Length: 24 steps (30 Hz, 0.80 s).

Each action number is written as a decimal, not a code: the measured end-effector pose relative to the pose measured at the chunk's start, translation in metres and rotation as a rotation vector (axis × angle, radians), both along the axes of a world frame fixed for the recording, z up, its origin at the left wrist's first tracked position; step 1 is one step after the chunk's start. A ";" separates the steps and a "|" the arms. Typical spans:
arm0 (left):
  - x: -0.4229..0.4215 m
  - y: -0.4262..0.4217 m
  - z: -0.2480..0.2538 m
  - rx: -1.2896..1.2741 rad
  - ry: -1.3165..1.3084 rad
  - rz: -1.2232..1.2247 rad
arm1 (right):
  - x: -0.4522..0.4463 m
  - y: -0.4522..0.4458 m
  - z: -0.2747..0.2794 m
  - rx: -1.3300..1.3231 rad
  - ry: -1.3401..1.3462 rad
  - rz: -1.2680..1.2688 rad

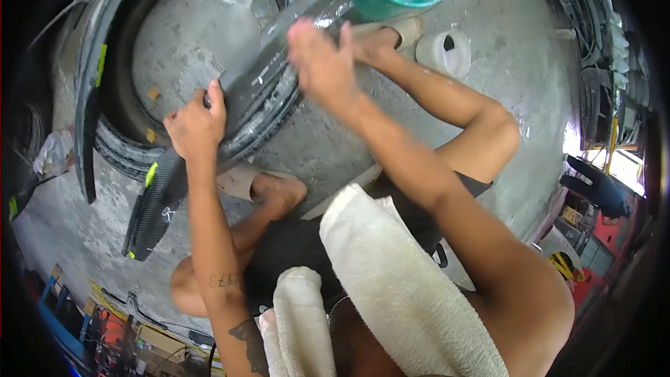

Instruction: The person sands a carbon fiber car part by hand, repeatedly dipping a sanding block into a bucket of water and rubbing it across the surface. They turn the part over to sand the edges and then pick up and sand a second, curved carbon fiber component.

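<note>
A long, dark, glossy panel (255, 84) with a ribbed, carbon-like lower end and yellow-green marks lies slanting across a large tire (125, 143) on the floor. Its surface looks wet along the upper part. My left hand (197, 122) grips the panel at its middle, thumb on the upper face and other fingers partly hidden. Over the upper half of the panel is my right hand (321, 63), thumb apart from the fingers. Motion smears those fingers, so whether they hold anything is unclear. A second dark curved strip (88, 112) leans on the tire's left side.
A teal basin (422, 3) with water and brown objects stands beyond the panel's top end. Right of my foot is a white cylindrical container (444, 54). A white towel (391, 272) hangs in front of my chest. Dark parts hang along the right side (597, 91).
</note>
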State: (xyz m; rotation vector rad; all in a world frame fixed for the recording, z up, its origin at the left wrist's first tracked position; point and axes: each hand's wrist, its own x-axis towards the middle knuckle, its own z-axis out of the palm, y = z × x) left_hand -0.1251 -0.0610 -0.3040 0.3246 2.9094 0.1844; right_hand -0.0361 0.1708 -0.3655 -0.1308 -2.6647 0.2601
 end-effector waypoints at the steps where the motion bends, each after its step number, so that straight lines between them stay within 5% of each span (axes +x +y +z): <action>1: 0.002 0.000 0.000 0.011 0.020 0.012 | -0.015 0.023 -0.003 0.012 0.066 -0.103; 4: 0.001 0.003 0.000 -0.048 0.004 0.026 | -0.029 0.032 0.010 -0.040 -0.046 -0.317; 7: 0.001 0.002 0.000 0.003 0.055 0.018 | -0.003 -0.021 -0.001 -0.007 0.136 -0.070; 10: 0.003 -0.001 -0.007 -0.019 0.034 0.002 | -0.007 0.016 0.000 0.018 0.070 -0.045; 14: 0.003 0.002 0.000 -0.013 -0.001 -0.005 | -0.037 0.028 0.007 -0.093 0.089 -0.321; 18: 0.002 0.002 -0.003 -0.005 0.099 0.023 | -0.005 0.009 0.001 -0.072 0.009 -0.076; 24: 0.002 0.001 -0.003 -0.016 0.062 -0.006 | -0.035 0.033 -0.005 -0.005 0.157 -0.261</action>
